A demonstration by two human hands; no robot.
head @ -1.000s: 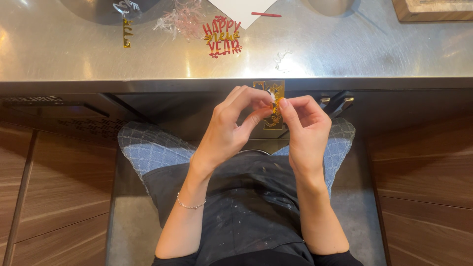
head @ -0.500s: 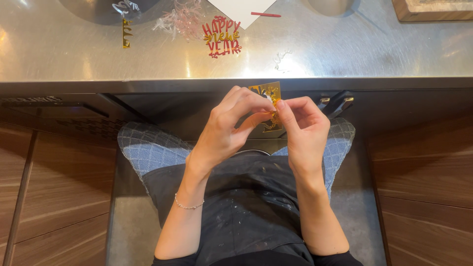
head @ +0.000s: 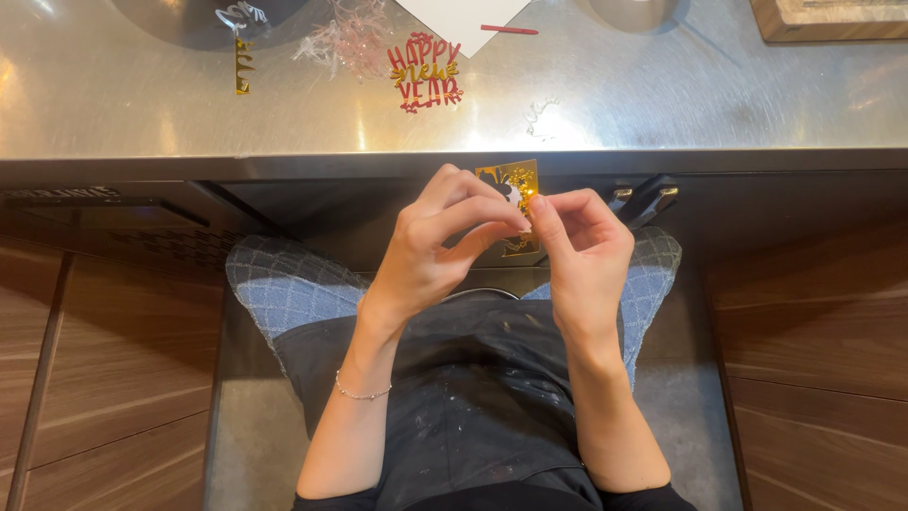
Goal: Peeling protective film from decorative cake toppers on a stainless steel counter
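My left hand (head: 443, 248) and my right hand (head: 584, 254) meet over my lap, just below the edge of the steel counter (head: 662, 95). Between their fingertips they pinch a small shiny gold cut-out piece (head: 515, 180), which sticks up above the fingers. Its lower part is hidden behind my fingers. A thin bracelet sits on my left wrist.
On the counter lie a red and gold cut-out sign (head: 424, 72), a tuft of pink shredded paper (head: 348, 38), a slim gold cut-out (head: 243, 66), a white sheet with a red stick (head: 507, 29) and a wooden board (head: 832, 17). Wooden cabinet fronts flank my knees.
The gold piece has shifted slightly left and up between my fingertips, and my fingers have regripped it. My arms stay in place.
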